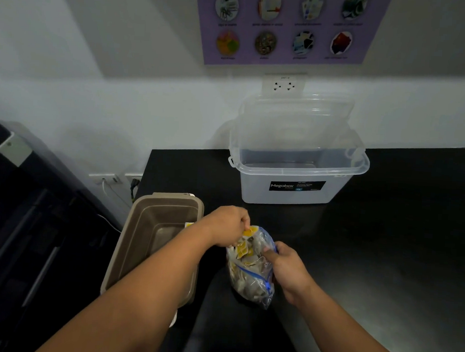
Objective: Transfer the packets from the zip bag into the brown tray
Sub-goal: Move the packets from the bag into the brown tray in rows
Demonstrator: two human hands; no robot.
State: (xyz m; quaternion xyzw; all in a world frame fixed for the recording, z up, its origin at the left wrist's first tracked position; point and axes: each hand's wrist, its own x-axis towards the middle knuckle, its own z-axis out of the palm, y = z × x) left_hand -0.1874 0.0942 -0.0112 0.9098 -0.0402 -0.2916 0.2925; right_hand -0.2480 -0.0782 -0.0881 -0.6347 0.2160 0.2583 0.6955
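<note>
Packets [242, 253] — perhaps paper — in crinkled zip bag [255, 284]

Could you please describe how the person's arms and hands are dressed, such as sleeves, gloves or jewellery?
Both arms are bare: no sleeve shows on the left forearm or the right forearm up to the frame's lower edge. The left hand and the right hand wear no gloves, and no watch, bracelet or ring is visible on either.
</note>
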